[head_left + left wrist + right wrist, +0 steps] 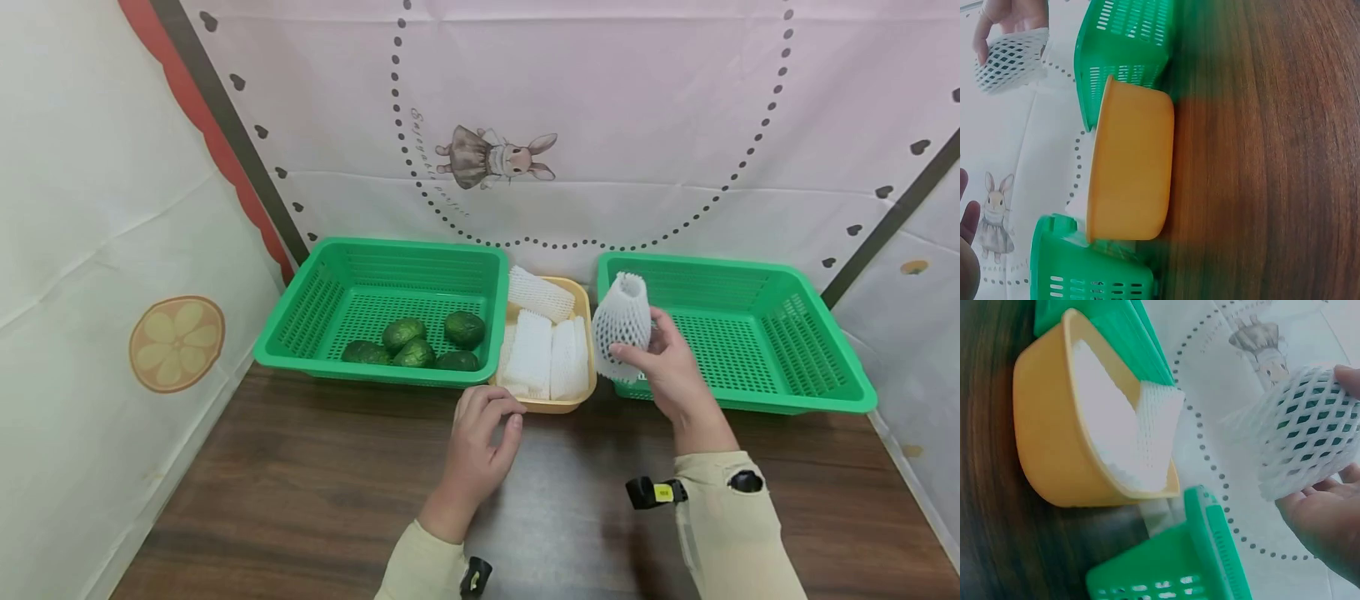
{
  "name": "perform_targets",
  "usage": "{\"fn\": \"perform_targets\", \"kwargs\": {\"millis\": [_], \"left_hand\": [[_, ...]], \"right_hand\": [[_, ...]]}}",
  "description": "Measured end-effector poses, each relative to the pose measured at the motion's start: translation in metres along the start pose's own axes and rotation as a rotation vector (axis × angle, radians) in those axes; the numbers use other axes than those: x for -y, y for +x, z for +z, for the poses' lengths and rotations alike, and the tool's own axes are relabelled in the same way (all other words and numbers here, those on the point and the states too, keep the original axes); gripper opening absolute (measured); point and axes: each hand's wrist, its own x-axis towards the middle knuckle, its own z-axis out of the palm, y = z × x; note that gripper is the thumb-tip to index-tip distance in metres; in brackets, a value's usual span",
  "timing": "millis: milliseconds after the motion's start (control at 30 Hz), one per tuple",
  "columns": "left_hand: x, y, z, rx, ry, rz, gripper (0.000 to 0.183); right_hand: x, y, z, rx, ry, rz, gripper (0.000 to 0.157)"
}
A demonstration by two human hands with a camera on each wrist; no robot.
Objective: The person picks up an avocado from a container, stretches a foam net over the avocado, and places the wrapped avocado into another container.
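My right hand (671, 367) grips a white foam net sleeve (622, 325) between thumb and fingers, raised above the left end of the right green basket (795, 400). Something dark green, like an avocado, shows through the stretched mesh of the sleeve (1313, 422) in the right wrist view. Near the front left corner of the yellow container (551, 407), my left hand (483, 442) hovers with loosely bent fingers and nothing in its grasp. That container holds several flat foam net sleeves (528, 350).
Several dark green avocados (403, 333) lie in the front right part of the left green basket (300, 363). The yellow container sits between both baskets on the brown wooden table (315, 467). Behind them hangs a pale printed cloth (637, 108).
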Motion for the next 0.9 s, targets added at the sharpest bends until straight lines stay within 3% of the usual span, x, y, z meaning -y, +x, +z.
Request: {"fn": "perform_targets", "kwargs": {"millis": [233,433,800,900], "left_hand": [[0.001,-0.001,-0.002,0.009,0.007,-0.013,0.011],[0.003,-0.002,-0.003,0.019,0.025,-0.029,0.01],[0.008,-0.001,-0.008,0.042,0.108,-0.195,0.007],[0.011,0.0,-0.01,0.033,0.13,-0.229,0.007]], "right_hand": [[0.004,0.011,-0.014,-0.067,-0.065,-0.045,0.061],[0.006,0.018,-0.026,-0.154,-0.109,-0.006,0.064],[-0.001,0.027,-0.045,-0.306,-0.046,0.107,0.074],[-0.003,0.029,-0.048,-0.351,-0.042,0.115,0.068]]}}
